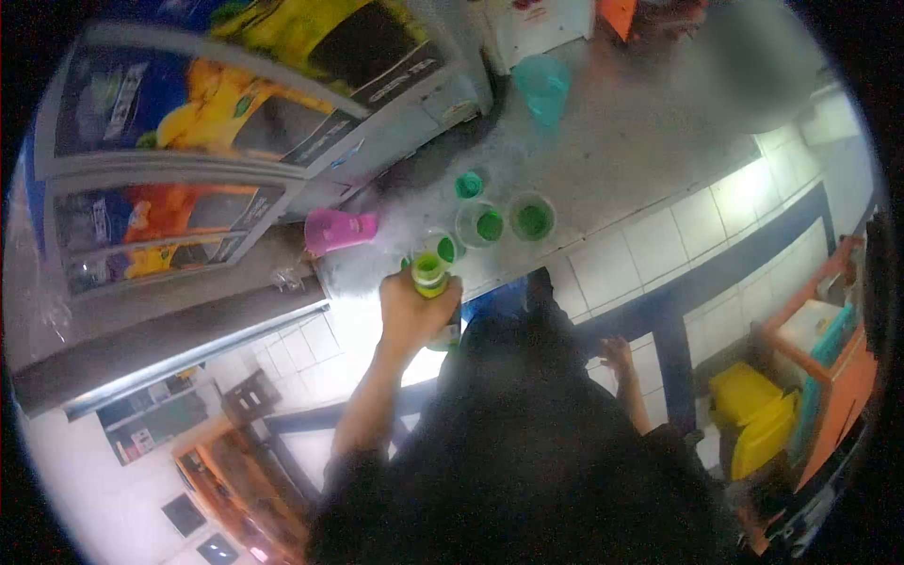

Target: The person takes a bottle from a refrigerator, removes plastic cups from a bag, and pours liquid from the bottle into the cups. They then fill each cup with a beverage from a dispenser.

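The left hand (411,306) has its fingers closed around a green-topped bottle (429,274), held at the edge of the grey surface (603,160), beside clear cups (533,217) with green in them. A pink cup (334,232) lies nearby; a teal container (543,88) is farther back. The right hand (618,359) hangs well apart, fingers partly open and loosely curled, nothing visible in them. Lettering on the upper display cabinet (174,169) appears to read "GREEN TEA"; its other print is too blurred.
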`<act>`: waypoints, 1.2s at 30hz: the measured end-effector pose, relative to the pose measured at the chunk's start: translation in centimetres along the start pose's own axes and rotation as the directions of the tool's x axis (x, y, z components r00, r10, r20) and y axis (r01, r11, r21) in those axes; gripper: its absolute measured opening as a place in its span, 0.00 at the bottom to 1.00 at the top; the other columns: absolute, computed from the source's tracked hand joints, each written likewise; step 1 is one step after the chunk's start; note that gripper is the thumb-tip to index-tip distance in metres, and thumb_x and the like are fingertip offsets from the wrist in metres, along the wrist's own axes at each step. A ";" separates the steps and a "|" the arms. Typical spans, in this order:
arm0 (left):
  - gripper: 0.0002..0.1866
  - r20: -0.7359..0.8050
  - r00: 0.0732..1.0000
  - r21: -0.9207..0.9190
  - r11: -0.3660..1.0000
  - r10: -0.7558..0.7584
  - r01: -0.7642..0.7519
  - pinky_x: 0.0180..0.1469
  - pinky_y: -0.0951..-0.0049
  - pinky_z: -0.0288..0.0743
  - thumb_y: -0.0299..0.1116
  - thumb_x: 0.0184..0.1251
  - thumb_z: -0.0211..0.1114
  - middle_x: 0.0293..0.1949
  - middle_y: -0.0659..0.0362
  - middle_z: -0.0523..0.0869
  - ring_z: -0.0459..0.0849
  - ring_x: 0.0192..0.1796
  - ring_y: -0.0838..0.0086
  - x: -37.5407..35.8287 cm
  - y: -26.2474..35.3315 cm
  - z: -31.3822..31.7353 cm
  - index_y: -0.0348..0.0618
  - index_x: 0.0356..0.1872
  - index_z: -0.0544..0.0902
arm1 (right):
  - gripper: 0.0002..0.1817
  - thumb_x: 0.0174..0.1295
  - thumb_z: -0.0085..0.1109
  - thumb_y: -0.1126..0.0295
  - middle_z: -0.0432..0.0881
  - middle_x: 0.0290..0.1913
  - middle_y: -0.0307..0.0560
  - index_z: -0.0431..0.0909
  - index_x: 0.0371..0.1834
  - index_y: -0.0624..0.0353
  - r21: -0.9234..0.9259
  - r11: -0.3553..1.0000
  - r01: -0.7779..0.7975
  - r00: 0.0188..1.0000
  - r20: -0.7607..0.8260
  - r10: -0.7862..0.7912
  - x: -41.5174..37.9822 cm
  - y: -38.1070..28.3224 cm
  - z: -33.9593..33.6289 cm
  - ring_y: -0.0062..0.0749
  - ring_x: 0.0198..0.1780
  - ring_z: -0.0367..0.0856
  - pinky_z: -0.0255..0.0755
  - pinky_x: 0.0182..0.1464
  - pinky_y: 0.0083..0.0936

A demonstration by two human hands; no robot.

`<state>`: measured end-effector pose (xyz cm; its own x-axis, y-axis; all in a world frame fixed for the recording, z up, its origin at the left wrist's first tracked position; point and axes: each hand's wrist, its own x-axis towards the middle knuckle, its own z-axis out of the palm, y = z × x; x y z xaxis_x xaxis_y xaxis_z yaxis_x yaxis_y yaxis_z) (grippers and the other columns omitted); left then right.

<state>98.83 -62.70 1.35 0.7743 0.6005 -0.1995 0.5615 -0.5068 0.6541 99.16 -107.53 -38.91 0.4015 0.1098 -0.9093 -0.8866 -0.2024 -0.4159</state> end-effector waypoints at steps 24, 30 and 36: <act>0.19 0.068 0.964 0.193 0.951 -0.257 0.240 0.47 0.52 0.80 0.45 0.51 0.67 0.35 0.43 0.88 0.87 0.41 0.47 -3.8 -19.2 -4.4 0.42 0.39 0.87 | 0.18 0.63 0.68 0.64 0.83 0.39 0.43 0.74 0.52 0.55 -0.474 0.853 0.220 0.972 0.180 -0.150 -2.3 0.6 4.1 0.39 0.41 0.85 0.79 0.43 0.49; 0.22 0.164 0.941 0.324 0.917 -0.298 0.234 0.49 0.49 0.80 0.47 0.50 0.65 0.36 0.39 0.88 0.87 0.43 0.44 -1.6 -19.9 -3.7 0.37 0.36 0.87 | 0.17 0.65 0.68 0.62 0.84 0.39 0.43 0.74 0.53 0.52 -0.336 0.940 0.056 0.998 0.050 -0.041 -3.5 3.5 5.4 0.32 0.33 0.85 0.78 0.36 0.40; 0.24 0.230 0.902 0.407 0.878 -0.366 0.253 0.52 0.50 0.80 0.47 0.50 0.65 0.36 0.38 0.88 0.87 0.44 0.43 -0.7 -20.6 -3.7 0.34 0.37 0.87 | 0.19 0.66 0.66 0.63 0.84 0.40 0.44 0.74 0.56 0.54 -0.166 0.980 -0.107 0.993 0.030 0.113 -3.8 5.2 5.1 0.31 0.33 0.84 0.76 0.35 0.36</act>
<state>85.64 -50.40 -9.21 0.5597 0.5844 -0.5876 0.8072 -0.5449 0.2270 91.88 -104.07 -37.53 0.2913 0.1154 -0.9496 -0.8740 -0.3713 -0.3133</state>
